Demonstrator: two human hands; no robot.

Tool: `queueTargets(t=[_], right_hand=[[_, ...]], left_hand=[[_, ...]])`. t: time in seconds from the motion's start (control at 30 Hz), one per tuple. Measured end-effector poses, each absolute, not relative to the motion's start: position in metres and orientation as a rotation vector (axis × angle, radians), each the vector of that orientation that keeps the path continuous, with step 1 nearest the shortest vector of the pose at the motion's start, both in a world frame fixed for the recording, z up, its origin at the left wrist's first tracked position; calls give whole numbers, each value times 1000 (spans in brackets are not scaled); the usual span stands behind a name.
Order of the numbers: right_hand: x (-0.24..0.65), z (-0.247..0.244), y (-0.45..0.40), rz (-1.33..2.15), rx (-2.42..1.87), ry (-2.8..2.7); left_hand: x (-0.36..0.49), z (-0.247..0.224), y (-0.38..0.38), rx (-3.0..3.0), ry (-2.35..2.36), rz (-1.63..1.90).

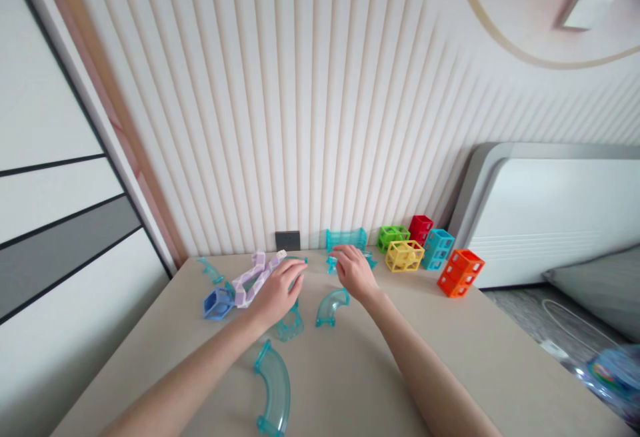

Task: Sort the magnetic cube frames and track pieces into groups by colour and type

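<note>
My left hand (280, 290) is over the left middle of the table, fingers apart, beside a lilac and white segmented piece (245, 289). My right hand (353, 270) reaches toward small clear teal pieces (331, 264); its fingers are bent, and whether they grip one is hidden. Between my forearms lies a short curved teal tube (331, 307). A flat teal piece (290, 325) sits just below my left hand, and a longer curved tube (276, 390) is nearer the front. Against the wall stands a straight teal tube (345, 239).
At the back right stand frame blocks: green (393, 238), yellow (404, 256), red (420, 229), blue (438, 249) and orange (460, 273). A blue-violet frame (217, 304) lies at the left. Behind the table (360, 370) is a ribbed wall with a black socket (287, 241).
</note>
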State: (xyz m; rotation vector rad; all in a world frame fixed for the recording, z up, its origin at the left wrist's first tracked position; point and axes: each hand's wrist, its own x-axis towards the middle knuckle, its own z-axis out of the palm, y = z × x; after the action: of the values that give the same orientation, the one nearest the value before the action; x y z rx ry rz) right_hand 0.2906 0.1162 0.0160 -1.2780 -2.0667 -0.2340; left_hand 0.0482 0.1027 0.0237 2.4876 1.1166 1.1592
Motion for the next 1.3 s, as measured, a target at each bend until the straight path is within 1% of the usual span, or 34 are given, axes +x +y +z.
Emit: queueTargets(t=[0.07,0.17,0.3,0.43,0.6,0.8,1.13,1.3], right_hand=[[272,12,99,-241,-1164,-2188],[247,5,73,-242,-1043,-2302],[228,-1,48,-212,-1052,-2312],[215,-3,37,-147,-1133,-2292],[204,-6,26,-45,-1092,-2452],[205,-6,24,-38,-1082,-2439],[206,-7,28,-85,-1023,-2462],[238,1,44,-178,-1168,-2277]], left_hand=[[22,20,76,2619,1059,1186],[-9,11,49,2668,1110,1155],[-30,0,32,2669,1046,1197],[-34,-2,25,2669,969,1069],[-31,-4,21,2685,938,922],[-33,-11,21,2736,938,767],[-32,-15,22,2769,936,746],[-35,-11,23,2888,883,719]])
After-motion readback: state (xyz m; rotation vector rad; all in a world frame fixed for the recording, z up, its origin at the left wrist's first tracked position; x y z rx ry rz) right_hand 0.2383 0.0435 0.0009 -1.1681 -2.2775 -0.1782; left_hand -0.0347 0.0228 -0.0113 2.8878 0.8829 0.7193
